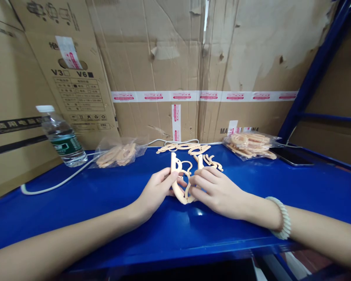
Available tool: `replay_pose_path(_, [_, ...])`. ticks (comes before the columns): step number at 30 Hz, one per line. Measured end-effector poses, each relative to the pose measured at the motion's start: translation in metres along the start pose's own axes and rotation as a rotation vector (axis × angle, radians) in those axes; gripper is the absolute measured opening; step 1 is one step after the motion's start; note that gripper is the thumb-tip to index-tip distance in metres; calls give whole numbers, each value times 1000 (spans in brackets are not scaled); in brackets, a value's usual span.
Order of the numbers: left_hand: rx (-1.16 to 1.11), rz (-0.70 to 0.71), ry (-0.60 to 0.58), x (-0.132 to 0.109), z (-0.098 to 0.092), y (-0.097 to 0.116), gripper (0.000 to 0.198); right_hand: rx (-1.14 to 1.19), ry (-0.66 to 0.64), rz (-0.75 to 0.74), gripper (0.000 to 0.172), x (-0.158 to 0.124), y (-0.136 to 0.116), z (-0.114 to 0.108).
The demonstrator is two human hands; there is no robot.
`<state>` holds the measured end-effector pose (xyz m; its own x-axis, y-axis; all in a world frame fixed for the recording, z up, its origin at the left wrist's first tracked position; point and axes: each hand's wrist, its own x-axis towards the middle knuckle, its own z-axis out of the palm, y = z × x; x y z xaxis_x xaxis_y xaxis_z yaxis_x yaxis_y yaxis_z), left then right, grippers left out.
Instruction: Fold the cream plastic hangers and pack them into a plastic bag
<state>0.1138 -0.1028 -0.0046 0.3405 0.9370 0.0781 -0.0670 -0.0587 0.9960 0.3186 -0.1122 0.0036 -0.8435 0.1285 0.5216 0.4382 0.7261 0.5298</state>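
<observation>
Between my hands, a peach-coloured plastic folding hanger [179,194] is held up off the blue table, its two curved arms meeting at the bottom and rising like a V. My left hand [160,182] grips the left arm, thumb in front and fingers behind. Curled around the right arm, my right hand [212,189] hides most of that side. Just beyond the hands lie loose curved hook pieces [213,162]. Several hanger arms [184,146] of the same colour lie flat farther back.
Clear bags of peach parts lie at the back left [117,154] and back right [248,144]. A water bottle [64,140] stands left, near a white cable [52,191]. A dark phone [292,157] rests at right. Cardboard [160,70] walls the back; a blue post [312,66] rises right.
</observation>
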Motion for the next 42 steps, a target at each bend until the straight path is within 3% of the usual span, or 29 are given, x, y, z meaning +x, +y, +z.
replay_pose_path(5, [35,139,13,-6,4,4,34,99,-145,125,24,-4,3,8])
replay_pose_path(8, [34,133,7,-7,4,4,32,167,-170,118,26,-5,2,8])
replay_pose_path(15, [-73,50,69,1,3,3,29,86,-72,94,35,-3,0,9])
replay_pose_path(21, [-225,-7,159,6,-2,1,26,2,49,52,25,-5,10,2])
replay_pose_path(26, [-222,-6,128,8,-5,-1,24,317,84,337,13,-21,38,11])
replay_pose_path(27, [-221,-12,129,8,-5,-1,24,351,71,362,18,-24,44,15])
replay_pose_path(29, [-221,-23,141,7,-4,0,24,367,38,353,25,-29,52,24])
replay_pose_path(34, [-221,-35,155,6,-3,1,21,481,-30,299,23,-28,54,37])
replay_pose_path(42, [-225,-30,136,8,-4,0,25,737,-25,361,28,-21,46,32])
